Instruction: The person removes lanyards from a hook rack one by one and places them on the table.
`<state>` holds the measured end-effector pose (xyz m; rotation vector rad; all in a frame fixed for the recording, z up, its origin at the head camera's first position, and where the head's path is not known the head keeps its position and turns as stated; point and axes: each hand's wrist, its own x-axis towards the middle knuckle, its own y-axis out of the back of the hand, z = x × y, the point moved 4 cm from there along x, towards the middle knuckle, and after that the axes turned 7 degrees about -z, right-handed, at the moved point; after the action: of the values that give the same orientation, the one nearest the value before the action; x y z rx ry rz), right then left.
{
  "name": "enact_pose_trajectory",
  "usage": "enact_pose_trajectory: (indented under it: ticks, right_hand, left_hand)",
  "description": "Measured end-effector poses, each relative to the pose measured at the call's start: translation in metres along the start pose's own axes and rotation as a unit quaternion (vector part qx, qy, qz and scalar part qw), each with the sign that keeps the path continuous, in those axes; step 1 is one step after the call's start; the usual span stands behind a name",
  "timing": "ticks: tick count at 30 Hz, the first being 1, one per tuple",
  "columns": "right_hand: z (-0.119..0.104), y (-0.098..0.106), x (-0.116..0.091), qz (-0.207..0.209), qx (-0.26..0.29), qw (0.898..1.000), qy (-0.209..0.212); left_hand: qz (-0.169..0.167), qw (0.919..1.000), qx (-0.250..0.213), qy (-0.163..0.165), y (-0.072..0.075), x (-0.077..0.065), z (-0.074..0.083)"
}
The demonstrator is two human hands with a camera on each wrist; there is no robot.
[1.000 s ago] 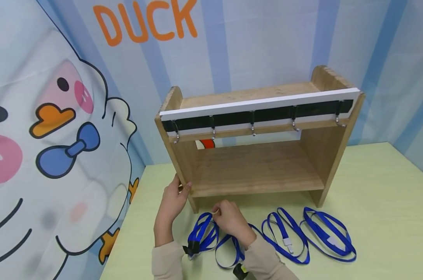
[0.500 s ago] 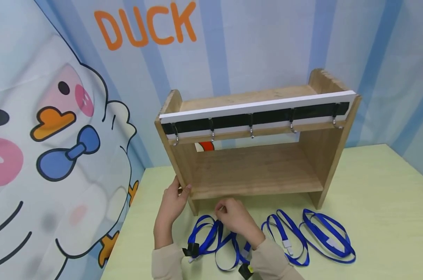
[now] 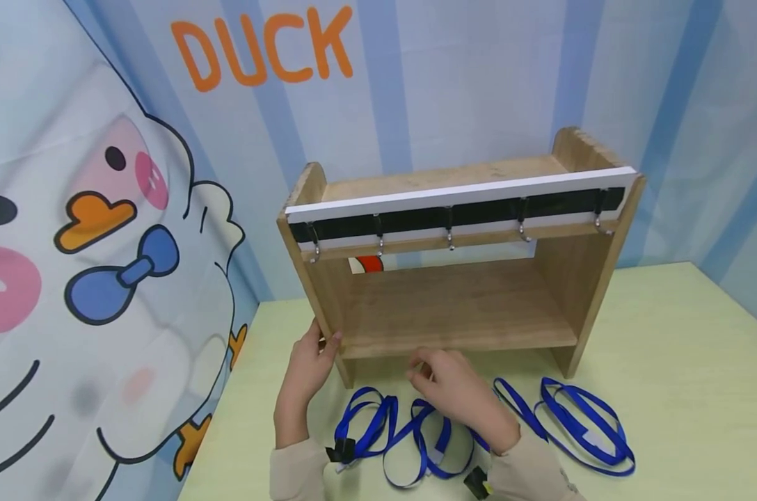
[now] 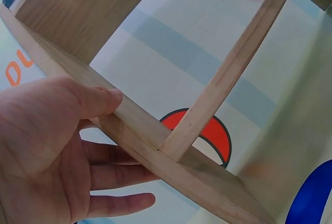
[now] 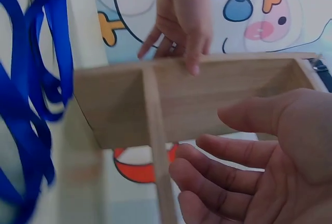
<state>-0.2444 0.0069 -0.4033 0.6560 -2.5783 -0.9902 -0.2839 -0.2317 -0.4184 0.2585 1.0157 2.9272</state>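
Note:
My left hand grips the left side panel of a wooden shelf, low down near its front edge. In the left wrist view the thumb lies on the panel's inner side and the fingers behind it. My right hand hovers in front of the lower shelf board, fingers loosely curled and nothing between them. Blue lanyards lie looped on the table below and around it; the right forearm hides part of them. Another blue lanyard lies farther right. Several metal hooks line the shelf's top front, bare.
The pale yellow table extends to the right of the shelf. A printed cloth backdrop with a duck stands behind and to the left. Black clips sit near both cuffs.
My right hand has moved right, away from the left lanyard loops, which now lie spread on the table. The left hand stays on the side panel.

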Motion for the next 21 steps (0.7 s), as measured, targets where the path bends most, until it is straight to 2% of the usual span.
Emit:
enact_pose_trajectory:
  ticks: [3,9,16,21]
  right_hand:
    - [-0.001,0.013,-0.009,0.008,-0.024,1.0,0.001]
    - [-0.002,0.041,-0.029,0.031,-0.059,0.997,0.033]
    - [0.007,0.068,-0.04,0.048,-0.073,0.996,-0.005]
    - [0.014,0.077,-0.046,0.059,-0.092,0.994,-0.014]
  left_hand:
    - [0.0,1.0,-0.001,0.002,-0.001,0.0,-0.001]
    - [-0.004,1.0,0.006,-0.002,0.001,0.001,0.0]
    - [-0.006,0.9999,0.014,0.0,0.003,0.001,0.002]
    - [-0.01,0.9998,0.015,0.006,0.001,0.001,0.0]
